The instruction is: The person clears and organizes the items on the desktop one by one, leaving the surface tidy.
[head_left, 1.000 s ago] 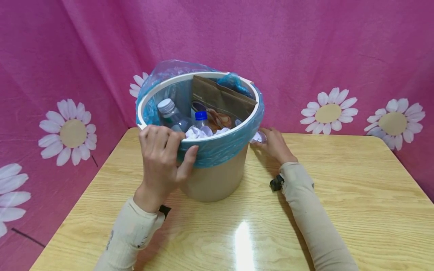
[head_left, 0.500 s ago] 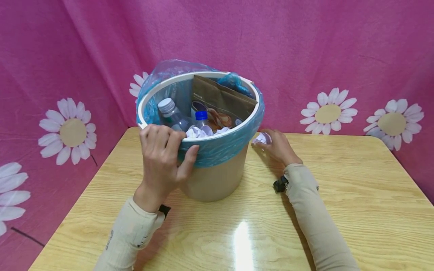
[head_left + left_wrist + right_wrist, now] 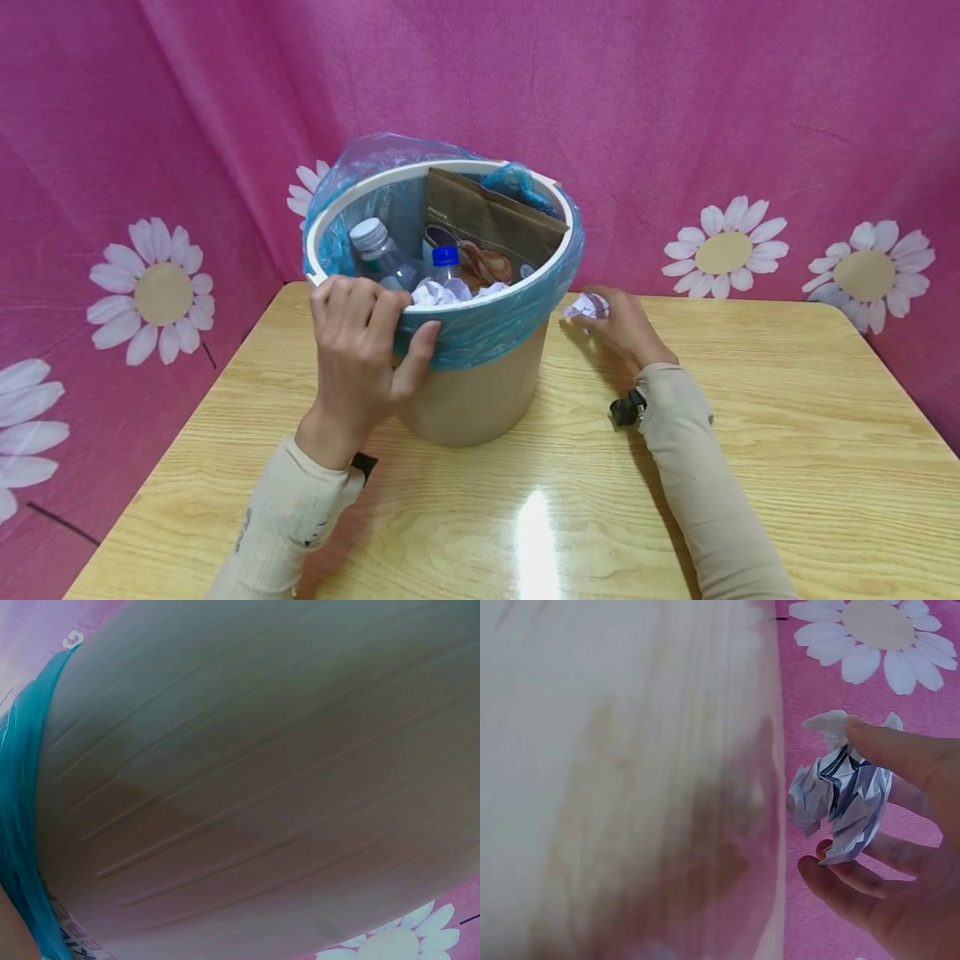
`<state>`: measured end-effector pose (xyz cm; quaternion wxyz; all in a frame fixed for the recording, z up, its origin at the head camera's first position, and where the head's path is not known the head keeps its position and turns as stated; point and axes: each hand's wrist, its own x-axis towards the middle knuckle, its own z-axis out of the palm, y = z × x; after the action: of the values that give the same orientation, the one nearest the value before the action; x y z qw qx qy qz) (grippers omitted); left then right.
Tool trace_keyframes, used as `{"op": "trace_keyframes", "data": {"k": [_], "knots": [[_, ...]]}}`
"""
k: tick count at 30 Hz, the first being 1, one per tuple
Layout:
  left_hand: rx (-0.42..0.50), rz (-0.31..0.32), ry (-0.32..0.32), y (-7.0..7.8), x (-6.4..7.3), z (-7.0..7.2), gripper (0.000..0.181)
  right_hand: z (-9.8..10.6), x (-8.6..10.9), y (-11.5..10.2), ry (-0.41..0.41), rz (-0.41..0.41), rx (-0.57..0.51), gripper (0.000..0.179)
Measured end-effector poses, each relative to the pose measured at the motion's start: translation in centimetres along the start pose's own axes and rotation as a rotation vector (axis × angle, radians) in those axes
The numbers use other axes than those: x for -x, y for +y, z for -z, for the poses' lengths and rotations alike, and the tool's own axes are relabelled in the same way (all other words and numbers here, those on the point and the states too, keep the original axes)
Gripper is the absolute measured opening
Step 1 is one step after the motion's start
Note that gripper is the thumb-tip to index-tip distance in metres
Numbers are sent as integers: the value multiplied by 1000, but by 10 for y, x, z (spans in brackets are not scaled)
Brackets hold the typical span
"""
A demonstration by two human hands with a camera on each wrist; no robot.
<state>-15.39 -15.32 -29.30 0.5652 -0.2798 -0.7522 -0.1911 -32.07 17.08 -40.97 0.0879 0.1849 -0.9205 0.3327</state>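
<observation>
A beige trash bin (image 3: 472, 408) stands on the table, lined with a blue plastic bag (image 3: 495, 337) folded over its white rim. My left hand (image 3: 348, 358) grips the near left of that rim, fingers over the edge and thumb outside; the left wrist view is filled by the bin's ribbed side (image 3: 247, 772). To the right of the bin, my right hand (image 3: 622, 325) pinches a crumpled paper ball (image 3: 588, 306) between thumb and fingers. Dark printed lines show on the paper (image 3: 847, 791) in the right wrist view.
Inside the bin lie a bottle with a white cap (image 3: 369, 235), one with a blue cap (image 3: 445, 257), a brown paper bag (image 3: 487, 212) and crumpled white paper (image 3: 442, 293). A pink flowered cloth (image 3: 637, 125) hangs behind the wooden table (image 3: 787, 417).
My right hand has moved a little to the right, away from the bin, with the paper ball, which now shows more fully. The left hand and the bin have stayed in place.
</observation>
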Motion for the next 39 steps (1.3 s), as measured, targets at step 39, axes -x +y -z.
{"op": "trace_keyframes", "data": {"k": [39], "knots": [[6, 15, -7, -1, 1, 0, 43, 52, 7, -29, 162, 8, -36, 55]]}}
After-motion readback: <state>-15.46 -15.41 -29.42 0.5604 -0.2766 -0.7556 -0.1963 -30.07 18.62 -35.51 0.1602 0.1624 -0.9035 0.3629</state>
